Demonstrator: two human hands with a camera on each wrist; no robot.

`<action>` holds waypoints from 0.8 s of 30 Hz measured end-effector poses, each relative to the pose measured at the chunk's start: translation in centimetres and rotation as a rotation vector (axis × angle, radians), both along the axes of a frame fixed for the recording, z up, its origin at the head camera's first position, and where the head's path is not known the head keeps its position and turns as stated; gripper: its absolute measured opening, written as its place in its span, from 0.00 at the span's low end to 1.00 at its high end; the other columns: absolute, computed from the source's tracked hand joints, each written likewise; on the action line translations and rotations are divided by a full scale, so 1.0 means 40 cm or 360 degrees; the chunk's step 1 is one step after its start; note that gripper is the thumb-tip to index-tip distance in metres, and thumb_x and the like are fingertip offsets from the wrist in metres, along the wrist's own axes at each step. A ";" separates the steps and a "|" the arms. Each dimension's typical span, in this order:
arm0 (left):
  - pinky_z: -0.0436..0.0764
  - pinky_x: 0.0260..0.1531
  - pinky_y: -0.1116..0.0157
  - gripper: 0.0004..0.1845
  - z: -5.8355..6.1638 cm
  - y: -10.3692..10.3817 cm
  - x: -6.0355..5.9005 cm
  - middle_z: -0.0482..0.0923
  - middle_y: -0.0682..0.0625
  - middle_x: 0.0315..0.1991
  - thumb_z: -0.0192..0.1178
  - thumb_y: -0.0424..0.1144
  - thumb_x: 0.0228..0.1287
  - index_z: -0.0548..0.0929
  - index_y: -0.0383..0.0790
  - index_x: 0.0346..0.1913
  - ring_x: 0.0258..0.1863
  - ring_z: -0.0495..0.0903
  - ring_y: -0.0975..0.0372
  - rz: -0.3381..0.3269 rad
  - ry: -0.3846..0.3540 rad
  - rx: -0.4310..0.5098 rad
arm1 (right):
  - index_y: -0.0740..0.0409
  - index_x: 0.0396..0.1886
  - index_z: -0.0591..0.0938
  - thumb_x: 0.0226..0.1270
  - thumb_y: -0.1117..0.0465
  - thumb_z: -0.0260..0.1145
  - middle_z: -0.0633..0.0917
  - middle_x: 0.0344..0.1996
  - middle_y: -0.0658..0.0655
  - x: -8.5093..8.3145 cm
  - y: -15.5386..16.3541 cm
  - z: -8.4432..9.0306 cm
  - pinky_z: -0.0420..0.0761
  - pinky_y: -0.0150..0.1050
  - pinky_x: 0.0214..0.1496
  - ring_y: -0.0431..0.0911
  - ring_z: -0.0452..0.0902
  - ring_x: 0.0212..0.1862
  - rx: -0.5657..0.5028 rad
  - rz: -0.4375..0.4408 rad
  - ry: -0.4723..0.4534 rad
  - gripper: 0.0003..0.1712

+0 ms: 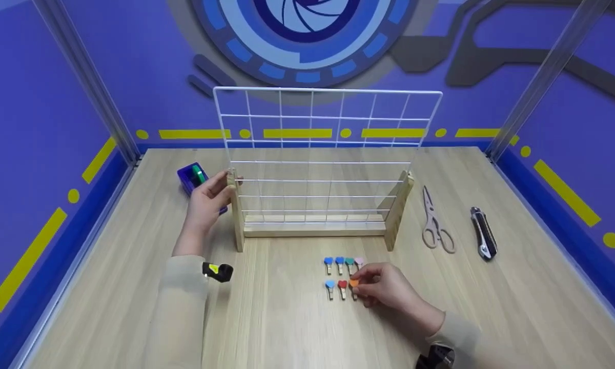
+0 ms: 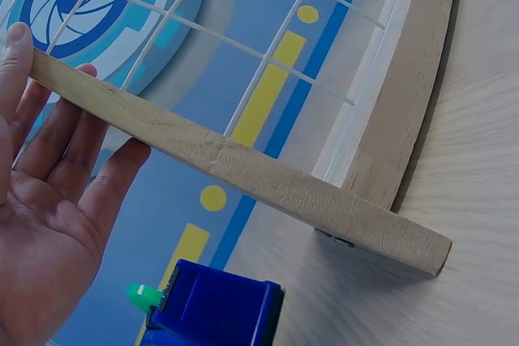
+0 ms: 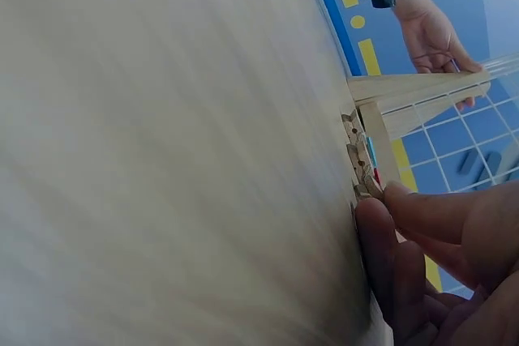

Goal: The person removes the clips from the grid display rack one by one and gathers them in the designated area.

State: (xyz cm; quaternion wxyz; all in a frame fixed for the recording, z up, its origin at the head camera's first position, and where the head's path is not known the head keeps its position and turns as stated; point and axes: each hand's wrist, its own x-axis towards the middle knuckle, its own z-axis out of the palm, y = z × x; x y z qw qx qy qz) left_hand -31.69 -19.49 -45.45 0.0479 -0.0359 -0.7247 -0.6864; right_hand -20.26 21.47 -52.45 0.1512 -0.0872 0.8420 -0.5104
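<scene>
In the head view, a white wire grid (image 1: 328,90) stands upright in a wooden stand. My left hand (image 1: 205,205) grips the top of its left side post (image 1: 238,220); the left wrist view shows the thumb and fingers about the post's end (image 2: 203,147). In front of the stand lie two rows of small heart clothespins, among them a red one (image 1: 342,285) and a light blue one (image 1: 330,285). My right hand (image 1: 392,289) pinches the orange heart clothespin (image 1: 354,283) at the near row's right end. In the right wrist view its fingertips partly hide that clothespin.
Right of the stand lie scissors (image 1: 431,225) and a black utility knife (image 1: 484,233). A blue box (image 1: 187,177) with a green item in it stands behind my left hand. Patterned blue panels (image 1: 154,77) enclose the table at the back and sides.
</scene>
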 end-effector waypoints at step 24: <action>0.83 0.58 0.71 0.29 -0.011 0.001 0.002 0.76 0.40 0.70 0.61 0.40 0.75 0.70 0.40 0.76 0.62 0.81 0.67 0.0025 0.0007 0.0055 | 0.62 0.48 0.87 0.63 0.66 0.74 0.86 0.27 0.55 -0.014 0.039 0.061 0.83 0.34 0.25 0.43 0.81 0.25 0.0156 -0.0139 0.0137 0.13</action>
